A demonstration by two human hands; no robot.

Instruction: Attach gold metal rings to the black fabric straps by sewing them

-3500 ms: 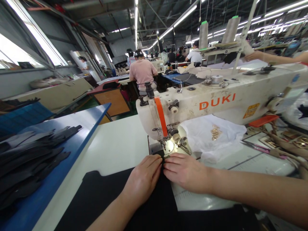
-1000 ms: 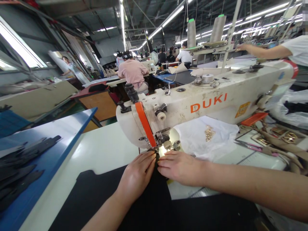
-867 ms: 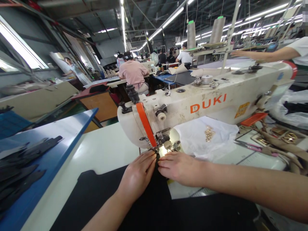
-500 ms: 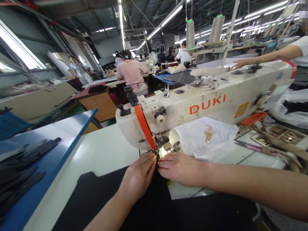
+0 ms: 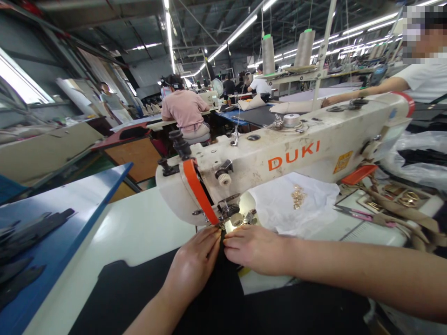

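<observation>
Black fabric (image 5: 218, 298) lies across the machine bed and spreads toward me, with a notched edge on the left. My left hand (image 5: 193, 260) grips it just in front of the presser foot, fingers together and pointing at the needle. From the other side my right hand (image 5: 256, 249) pinches the same piece, its fingertips close to the left ones. Both sets of fingertips sit right under the head of the white DUKI sewing machine (image 5: 293, 156). The needle and the strip between my fingers are mostly hidden.
Gold metal buckles (image 5: 298, 196) lie on white sheeting (image 5: 275, 209) behind my right hand. Pink-handled scissors (image 5: 366, 216) rest to the right. Dark cut pieces (image 5: 38, 237) lie on a blue table (image 5: 101, 190) at left. A co-worker's arm (image 5: 366, 93) reaches behind the machine.
The whole view has shifted slightly, so the scene sits further left. Both hands stay at the needle on the fabric. More of the co-worker on the right has come into view.
</observation>
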